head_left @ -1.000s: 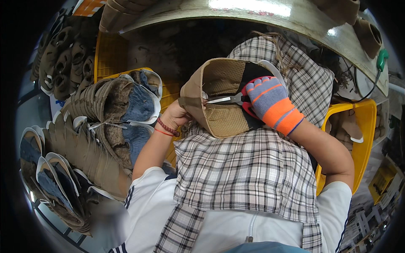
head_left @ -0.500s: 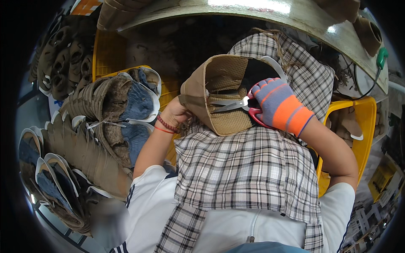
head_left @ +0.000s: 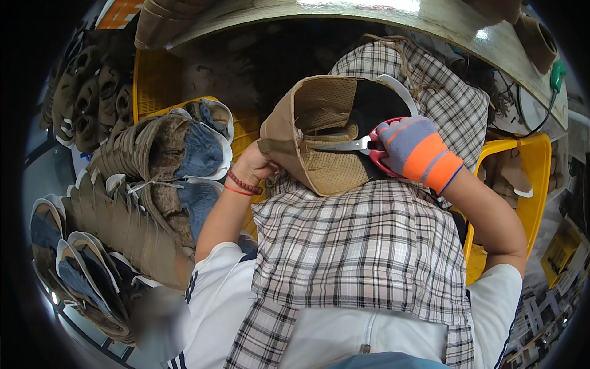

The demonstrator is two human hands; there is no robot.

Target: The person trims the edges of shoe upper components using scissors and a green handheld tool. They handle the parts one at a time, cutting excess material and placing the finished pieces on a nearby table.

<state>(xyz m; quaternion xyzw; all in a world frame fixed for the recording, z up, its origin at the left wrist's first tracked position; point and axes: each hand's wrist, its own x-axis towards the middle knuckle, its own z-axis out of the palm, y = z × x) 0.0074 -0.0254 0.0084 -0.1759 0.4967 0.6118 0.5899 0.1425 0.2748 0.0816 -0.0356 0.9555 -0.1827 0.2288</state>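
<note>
Far left: brown shoe pieces (head_left: 114, 218) stacked in rows. Next, bare left hand (head_left: 257, 163) pinching the left edge of a brown fabric piece (head_left: 332, 169), gaping above the checked apron (head_left: 356, 246). Scissors (head_left: 365, 145), blades inside its opening; gloved right hand (head_left: 420, 150) curled round their handles. Far right: yellow crate (head_left: 539, 184).

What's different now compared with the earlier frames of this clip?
The gloved right hand has moved to the right, drawing the red-handled scissors away from the left hand. The blades, spread half a second ago, look nearly together. Nothing was picked up or released; the left hand still grips the brown piece at its left edge.
</note>
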